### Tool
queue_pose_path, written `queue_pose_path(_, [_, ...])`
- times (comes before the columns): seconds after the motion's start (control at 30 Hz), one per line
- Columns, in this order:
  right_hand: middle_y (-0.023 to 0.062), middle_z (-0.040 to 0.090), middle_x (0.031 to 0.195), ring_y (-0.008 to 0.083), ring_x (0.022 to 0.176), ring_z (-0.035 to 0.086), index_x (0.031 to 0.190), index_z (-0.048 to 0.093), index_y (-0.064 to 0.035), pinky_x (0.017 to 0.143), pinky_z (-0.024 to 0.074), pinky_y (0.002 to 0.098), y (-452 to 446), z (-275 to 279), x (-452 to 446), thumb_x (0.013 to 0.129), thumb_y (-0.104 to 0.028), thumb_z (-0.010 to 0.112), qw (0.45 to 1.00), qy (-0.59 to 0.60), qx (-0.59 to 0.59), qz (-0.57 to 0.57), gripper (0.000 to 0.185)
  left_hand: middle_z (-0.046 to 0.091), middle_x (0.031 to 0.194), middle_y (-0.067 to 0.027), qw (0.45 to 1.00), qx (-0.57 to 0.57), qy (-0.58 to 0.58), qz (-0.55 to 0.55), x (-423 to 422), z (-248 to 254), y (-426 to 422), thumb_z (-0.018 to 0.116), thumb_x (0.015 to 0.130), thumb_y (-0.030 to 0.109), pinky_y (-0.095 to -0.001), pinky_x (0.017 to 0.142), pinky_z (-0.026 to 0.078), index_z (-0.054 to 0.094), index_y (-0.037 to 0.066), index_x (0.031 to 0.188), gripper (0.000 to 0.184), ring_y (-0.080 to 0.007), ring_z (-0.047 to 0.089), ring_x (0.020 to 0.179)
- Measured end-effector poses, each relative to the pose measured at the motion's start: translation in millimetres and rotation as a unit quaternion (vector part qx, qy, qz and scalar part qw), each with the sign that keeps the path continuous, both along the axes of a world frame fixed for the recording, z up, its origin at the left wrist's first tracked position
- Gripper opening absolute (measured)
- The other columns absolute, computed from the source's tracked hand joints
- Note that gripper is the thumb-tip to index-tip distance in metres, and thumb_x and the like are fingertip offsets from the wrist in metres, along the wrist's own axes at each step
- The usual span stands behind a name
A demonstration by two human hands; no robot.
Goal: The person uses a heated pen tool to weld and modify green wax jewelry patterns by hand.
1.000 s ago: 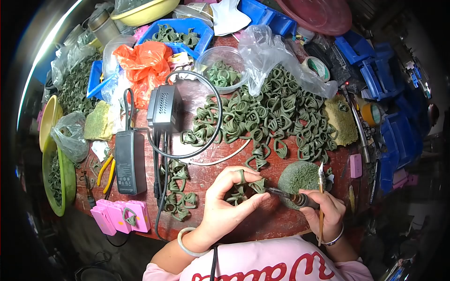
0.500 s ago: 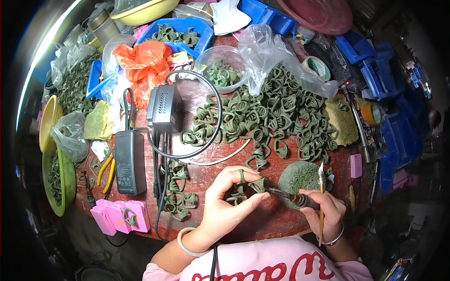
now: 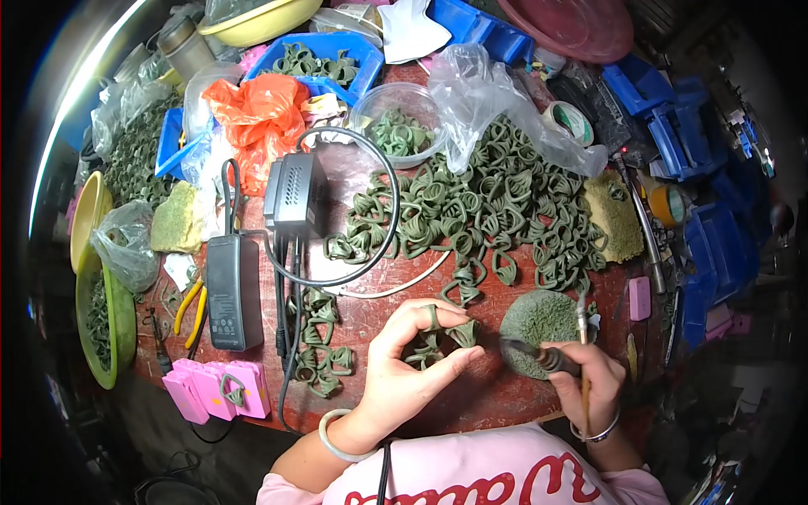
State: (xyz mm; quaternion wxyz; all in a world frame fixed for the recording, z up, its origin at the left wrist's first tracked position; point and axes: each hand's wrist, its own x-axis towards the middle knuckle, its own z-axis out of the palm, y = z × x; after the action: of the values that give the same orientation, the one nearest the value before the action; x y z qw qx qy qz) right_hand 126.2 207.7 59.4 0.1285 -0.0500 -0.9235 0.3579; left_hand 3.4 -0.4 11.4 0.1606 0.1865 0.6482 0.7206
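One left hand (image 3: 412, 353), thumb and fingertips pinching a green ring (image 3: 462, 334) above the worktop (image 3: 471, 394). One right hand (image 3: 603, 383), fingers closed round a dark-handled tool (image 3: 557, 362), its tip apart from the ring, and a slim brown-handled tool (image 3: 585, 389). One round green pad (image 3: 543, 316), near. Ring heap (image 3: 488, 198), beyond.

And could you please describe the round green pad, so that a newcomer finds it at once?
On the red table, find the large heap of looped green pieces. Just nearer the person, by the right hand, lies the pad. Its rough, solid disc differs from the heap's open loops.
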Motion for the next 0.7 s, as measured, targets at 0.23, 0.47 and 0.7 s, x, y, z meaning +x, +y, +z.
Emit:
queue_pose_path(0.23, [0.0165,0.057,0.076,0.0374,0.064,0.057,0.092,0.059,0.0026,0.055,0.0448,0.0412,29.4,14.1,16.0,0.082,-0.017,0.076,0.977,-0.051,0.186,-0.089,0.028,0.065,0.108,-0.0086,0.992,0.065,-0.108,-0.03,2.2,-0.2,0.7,0.081,0.075,0.001,-0.033,0.094,0.046,0.065,0.002,0.104,0.033,-0.0191,0.06,0.105])
queue_pose_path(0.47, [0.0161,0.06,0.077,0.037,0.066,0.061,0.092,0.061,0.0011,0.056,0.0475,0.043,30.6,15.6,20.4,0.082,-0.017,0.077,0.964,-0.072,0.235,-0.098,0.026,0.062,0.114,-0.0103,0.996,0.037,-0.059,-0.056,2.0,-5.8,-1.0,0.081,0.074,-0.003,-0.0307,0.093,0.046,0.061,0.004,0.108,0.039,-0.0169,0.058,0.106])
queue_pose_path(0.7, [0.0166,0.06,0.076,0.0379,0.064,0.061,0.093,0.061,0.0004,0.055,0.0477,0.0441,28.4,18.9,19.9,0.083,-0.018,0.076,0.96,-0.093,0.242,-0.101,0.025,0.061,0.116,-0.0105,0.995,0.041,-0.078,-0.055,3.2,-3.4,-0.1,0.08,0.075,-0.003,-0.0302,0.093,0.046,0.061,0.004,0.108,0.039,-0.016,0.058,0.105])
